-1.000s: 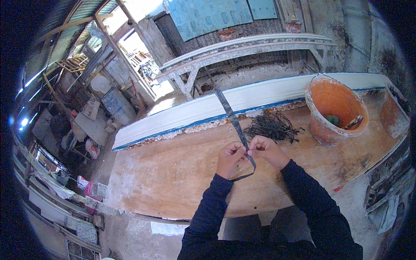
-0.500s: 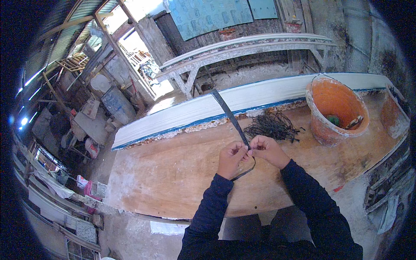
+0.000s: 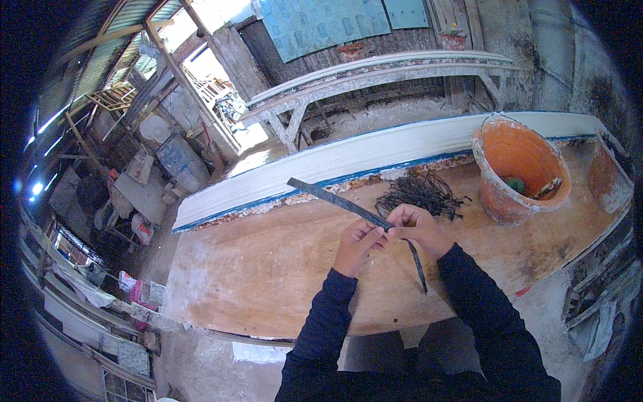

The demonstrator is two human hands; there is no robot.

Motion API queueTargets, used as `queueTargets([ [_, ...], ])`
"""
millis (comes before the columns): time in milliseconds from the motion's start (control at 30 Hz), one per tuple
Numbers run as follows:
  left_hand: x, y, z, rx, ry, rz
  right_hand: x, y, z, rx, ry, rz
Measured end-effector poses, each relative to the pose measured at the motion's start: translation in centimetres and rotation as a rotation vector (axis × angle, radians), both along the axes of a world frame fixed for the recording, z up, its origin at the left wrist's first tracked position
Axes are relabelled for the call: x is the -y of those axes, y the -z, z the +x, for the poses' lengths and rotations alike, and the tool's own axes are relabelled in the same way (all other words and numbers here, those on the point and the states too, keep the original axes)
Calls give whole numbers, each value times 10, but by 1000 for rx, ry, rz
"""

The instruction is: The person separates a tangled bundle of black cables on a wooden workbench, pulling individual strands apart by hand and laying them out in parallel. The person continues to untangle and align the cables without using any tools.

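A long dark flat strip is pinched between my left hand and my right hand over a wide wooden work surface. One end of the strip sticks up and to the left; the other end hangs down below my right hand. Both hands meet at the strip's middle, fingers closed on it. Just beyond my right hand lies a tangled pile of dark strips.
An orange bucket holding small items stands at the right on the surface. A white and blue plank edge runs along the far side. Beyond are a white trestle bench and a cluttered shed floor at the left.
The strip's upper end has swung down and to the left, from nearly upright to slanting. Its lower end, curled in a loop before, now hangs straight. My hands stayed in place.
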State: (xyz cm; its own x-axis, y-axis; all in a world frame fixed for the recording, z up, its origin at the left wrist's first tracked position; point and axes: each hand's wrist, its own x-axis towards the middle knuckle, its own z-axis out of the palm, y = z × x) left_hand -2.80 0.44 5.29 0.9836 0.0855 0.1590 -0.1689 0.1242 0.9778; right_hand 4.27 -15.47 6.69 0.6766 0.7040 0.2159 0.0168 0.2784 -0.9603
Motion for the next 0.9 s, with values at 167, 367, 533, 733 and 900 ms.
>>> queueTargets([
  [167,1,3,1,-17,81,-161,3,-1,0,-24,-78,15],
  [367,5,2,2,14,68,-196,1,3,0,-21,-36,-54],
  [533,4,6,6,-4,54,-136,0,8,2,-8,-55,-44],
  [733,2,10,7,18,-1,-131,0,2,-1,-27,-69,-49],
  [900,5,3,6,6,-25,-64,2,4,0,-46,-58,-77],
])
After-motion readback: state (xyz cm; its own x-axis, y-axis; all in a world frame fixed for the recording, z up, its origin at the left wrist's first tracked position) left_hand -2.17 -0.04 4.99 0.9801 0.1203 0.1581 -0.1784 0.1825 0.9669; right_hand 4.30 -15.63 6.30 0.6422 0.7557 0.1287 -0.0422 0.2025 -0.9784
